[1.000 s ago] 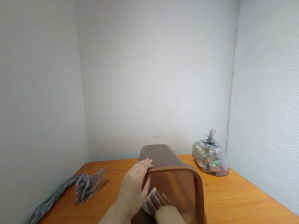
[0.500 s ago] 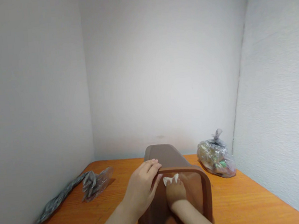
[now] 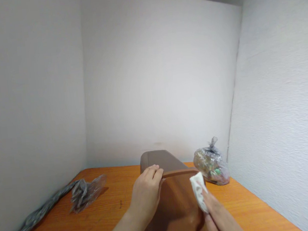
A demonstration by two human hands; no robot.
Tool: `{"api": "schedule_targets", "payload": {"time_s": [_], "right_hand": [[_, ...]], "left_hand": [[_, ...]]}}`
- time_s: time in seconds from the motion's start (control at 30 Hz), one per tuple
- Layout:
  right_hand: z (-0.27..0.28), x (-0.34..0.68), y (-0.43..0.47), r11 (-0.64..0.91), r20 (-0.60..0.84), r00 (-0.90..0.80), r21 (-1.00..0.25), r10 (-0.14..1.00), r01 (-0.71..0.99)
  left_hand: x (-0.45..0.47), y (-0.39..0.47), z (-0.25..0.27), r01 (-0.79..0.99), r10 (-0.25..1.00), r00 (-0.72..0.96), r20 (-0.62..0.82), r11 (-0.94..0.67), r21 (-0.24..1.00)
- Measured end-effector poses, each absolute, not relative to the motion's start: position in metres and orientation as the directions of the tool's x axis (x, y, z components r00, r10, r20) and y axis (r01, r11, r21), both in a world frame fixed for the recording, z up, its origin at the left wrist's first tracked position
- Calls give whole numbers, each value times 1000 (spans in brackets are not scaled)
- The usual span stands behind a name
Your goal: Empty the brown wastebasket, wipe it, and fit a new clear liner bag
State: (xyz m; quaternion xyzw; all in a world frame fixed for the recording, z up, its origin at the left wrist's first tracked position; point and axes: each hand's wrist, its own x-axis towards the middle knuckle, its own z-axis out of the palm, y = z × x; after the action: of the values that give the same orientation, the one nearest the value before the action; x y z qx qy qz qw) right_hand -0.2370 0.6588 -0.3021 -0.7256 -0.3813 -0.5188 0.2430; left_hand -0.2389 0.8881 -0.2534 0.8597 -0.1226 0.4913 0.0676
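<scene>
A brown plastic bin (image 3: 178, 200) lies on its side on the table, its open mouth facing me. My left hand (image 3: 148, 188) is closed over the upper left of the rim, thumb inside the mouth. At the right side of the rim, my right hand (image 3: 213, 209) is closed on a crumpled white wipe (image 3: 198, 188), which touches the rim. A few marks show on the wipe. Part of the right rim is hidden behind this hand.
A tied clear bag of mixed rubbish (image 3: 211, 164) sits at the back right of the orange wooden table (image 3: 116, 206). On the left lie a crumpled clear plastic bag (image 3: 86, 192) and a long twisted grey plastic strip (image 3: 43, 211). White walls enclose the back and sides.
My right hand has come out of the bin with the wipe and moved right to the rim. My left hand still holds the rim. The view has tilted up slightly.
</scene>
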Motion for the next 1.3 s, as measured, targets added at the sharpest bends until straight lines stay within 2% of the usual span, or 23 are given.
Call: {"api": "schedule_targets", "payload": {"time_s": [0.07,0.2,0.27,0.4,0.57,0.63,0.73,0.83,0.9,1.0,1.1,1.3], "right_hand": [[-285,-240,664,-624,954,65,138,291,769],[-260,-231,701,-622,880,-31,361,475,695],[-254,-221,718,-601,869,-78,399,488,692],[-249,-205,730,-580,893,-146,394,426,713],[-253,-192,714,-612,928,-123,328,353,719],[-260,-182,703,-669,952,-68,259,297,697],[-278,-162,685,-749,985,82,62,154,659],[-304,-144,673,-743,966,258,-166,10,648],[-325,-138,669,-738,931,363,-277,-46,616],[-355,-139,667,-748,879,475,-346,-47,566],[-374,-144,667,-740,839,544,-367,-1,564],[-366,-146,663,-732,812,572,-319,117,602]], "left_hand": [[-240,888,-252,-280,-146,493,858,-960,-2],[-247,893,-251,-302,-168,537,827,-953,3],[-250,897,-251,-311,-180,554,813,-950,1],[-252,903,-253,-333,-204,563,801,-943,-5],[-247,903,-253,-322,-204,527,825,-946,-28],[-246,902,-253,-319,-207,505,838,-947,-42],[-245,900,-253,-316,-207,485,850,-947,-51],[-246,900,-254,-315,-203,475,856,-948,-50],[-247,900,-255,-308,-198,464,863,-950,-52],[-246,899,-256,-294,-197,441,876,-953,-67],[-245,899,-256,-283,-196,421,885,-956,-78],[-254,905,-254,-275,-142,474,869,-961,-7]]}}
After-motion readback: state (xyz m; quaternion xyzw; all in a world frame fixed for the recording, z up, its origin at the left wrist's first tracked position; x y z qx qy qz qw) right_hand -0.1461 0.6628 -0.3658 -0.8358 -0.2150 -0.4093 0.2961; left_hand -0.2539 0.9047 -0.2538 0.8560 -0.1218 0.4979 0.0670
